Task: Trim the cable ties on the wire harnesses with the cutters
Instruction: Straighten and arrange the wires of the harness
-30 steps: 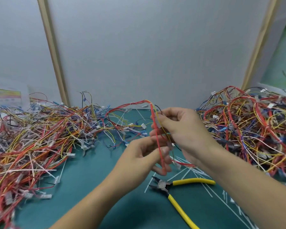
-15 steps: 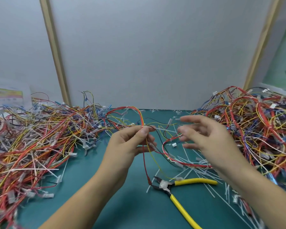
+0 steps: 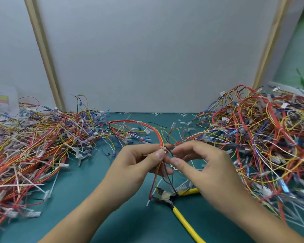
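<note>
A red and yellow wire harness (image 3: 147, 126) arches over the middle of the green mat. My left hand (image 3: 139, 163) pinches it between thumb and forefinger at a small white cable tie (image 3: 161, 148). My right hand (image 3: 204, 165) is just to the right, its thumb and forefinger closed on the harness's wires beside the tie. The harness's loose ends hang down below both hands. The yellow-handled cutters (image 3: 181, 214) lie on the mat beneath my hands, untouched, jaws partly hidden by hanging wires.
A big heap of harnesses (image 3: 33, 146) covers the left of the green mat (image 3: 95, 199); another heap (image 3: 261, 137) fills the right. Cut white tie ends (image 3: 302, 220) litter the mat near my right arm. A grey panel wall (image 3: 156, 58) stands behind.
My right hand has moved left from open and apart and now grips the wires beside my left thumb. My left hand keeps its pinch at the tie. The cutters have not moved.
</note>
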